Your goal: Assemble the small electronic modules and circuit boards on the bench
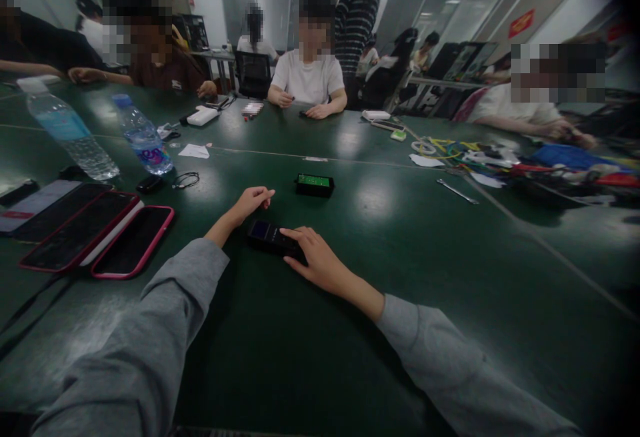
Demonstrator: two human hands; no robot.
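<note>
A black handheld device (264, 236) with a small dark screen and a few buttons lies on the green table in front of me. My right hand (315, 257) grips its right end, with fingers over the top and the thumb along the near side. Just beyond the device's left end, my left hand (254, 202) is closed, its fingers curled together. Whether anything small is between those fingers is hidden. Farther off sits an open black case (314, 186) with a green circuit board showing inside, apart from both hands.
Two water bottles (143, 136), several phones (134, 242) and a thin coiled cable (187, 180) lie to the left. On the right are a wrench (457, 191) and a heap of cables (560, 164). People sit across the green table (425, 257).
</note>
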